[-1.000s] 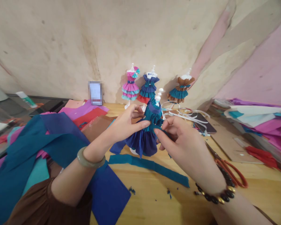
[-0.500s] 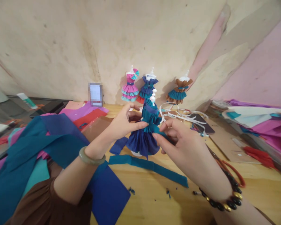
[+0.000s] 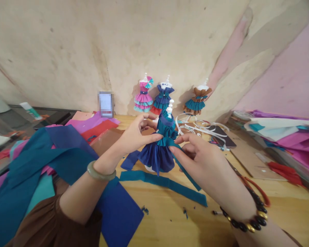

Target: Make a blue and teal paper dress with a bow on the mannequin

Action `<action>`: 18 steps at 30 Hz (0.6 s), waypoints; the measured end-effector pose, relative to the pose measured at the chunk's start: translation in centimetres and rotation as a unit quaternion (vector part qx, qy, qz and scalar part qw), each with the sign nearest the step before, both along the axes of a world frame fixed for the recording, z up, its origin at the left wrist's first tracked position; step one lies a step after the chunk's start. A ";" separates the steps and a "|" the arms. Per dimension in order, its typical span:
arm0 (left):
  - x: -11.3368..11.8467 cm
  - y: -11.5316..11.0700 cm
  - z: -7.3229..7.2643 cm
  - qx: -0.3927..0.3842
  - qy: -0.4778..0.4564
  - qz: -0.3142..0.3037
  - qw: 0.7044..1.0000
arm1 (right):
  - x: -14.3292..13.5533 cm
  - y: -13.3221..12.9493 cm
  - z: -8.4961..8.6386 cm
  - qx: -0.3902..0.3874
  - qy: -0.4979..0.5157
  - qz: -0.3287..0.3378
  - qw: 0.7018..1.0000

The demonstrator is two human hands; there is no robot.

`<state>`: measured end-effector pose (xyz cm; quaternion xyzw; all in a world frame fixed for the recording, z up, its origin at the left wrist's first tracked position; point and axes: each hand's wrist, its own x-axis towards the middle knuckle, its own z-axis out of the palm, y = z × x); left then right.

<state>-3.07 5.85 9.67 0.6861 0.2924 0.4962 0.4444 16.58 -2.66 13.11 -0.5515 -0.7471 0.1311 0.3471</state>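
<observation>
A small dress form (image 3: 158, 156) stands at the middle of the table in a ruffled teal top and a dark blue skirt, with white beads on its neck. My left hand (image 3: 140, 133) holds its waist from the left, thumb at the front. On the right, my right hand (image 3: 195, 151) pinches a teal strip (image 3: 189, 175) against the front of the waist; the strip's free end hangs below the fingers. Another teal strip (image 3: 167, 183) lies on the wood in front of the form.
Three dressed forms, one pink (image 3: 143, 96), stand by the wall. Coloured sheets (image 3: 74, 154) cover the left side. White ribbon (image 3: 203, 127), a phone, scissors (image 3: 254, 188) and more sheets lie right. A blurred screen (image 3: 105, 104) stands behind.
The teal strip at my right hand now reaches across the front of the waist, and its free end hangs into view below the hand. My left hand stays at the waist.
</observation>
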 end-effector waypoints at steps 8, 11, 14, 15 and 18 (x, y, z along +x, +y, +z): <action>0.1 -0.4 0.1 0.057 0.050 0.006 0.997 | 0.3 0.1 0.0 0.011 -0.001 -0.022 1.000; 0.5 -0.8 0.5 0.068 0.062 0.012 0.996 | 0.1 0.3 0.0 0.012 -0.011 -0.017 1.000; 0.8 -1.1 0.6 0.069 0.067 0.025 0.995 | -0.1 0.3 -0.1 0.003 -0.017 -0.011 1.000; 0.9 -1.2 0.6 0.068 0.067 0.027 0.995 | -0.1 0.3 -0.1 0.000 -0.014 -0.010 1.000; 0.8 -1.1 0.4 0.063 0.068 0.015 0.996 | 0.0 0.2 0.1 0.004 0.000 -0.016 1.000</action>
